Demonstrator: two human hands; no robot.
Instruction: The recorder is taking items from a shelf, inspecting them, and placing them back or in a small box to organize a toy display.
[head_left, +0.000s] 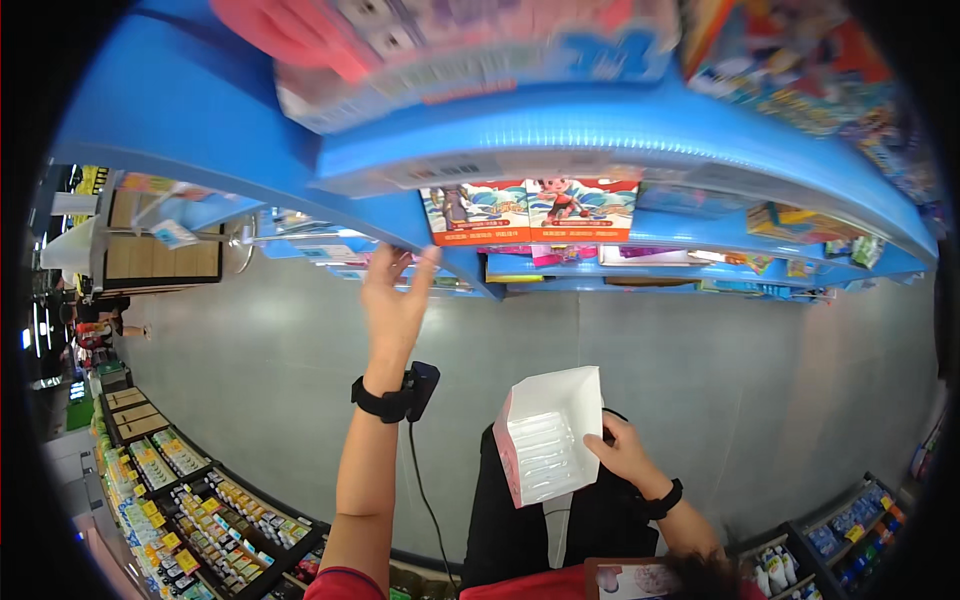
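My right hand (628, 453) grips the side wall of an open white cardboard box (555, 397) with a pinkish outer face, held low over my legs. Its thumb lies inside the wall. Several clear, ridged plastic pieces are visible in the box. My left hand (397, 289) is raised at the lower left edge of the blue shelf unit (360, 217), fingers apart and nothing seen in them. Whether the fingertips touch the shelf edge, I cannot tell. Close to the right of that hand, two illustrated red-and-white boxes (529, 210) stand side by side on a shelf.
Blurred packaged toys (480, 52) fill the upper shelf, whose lip (600, 124) juts out overhead. Bottle racks (202, 517) line the lower left, and more goods (840, 532) stand lower right. A cable (424, 480) hangs from the device on my left wrist. Grey floor (675, 352) lies below.
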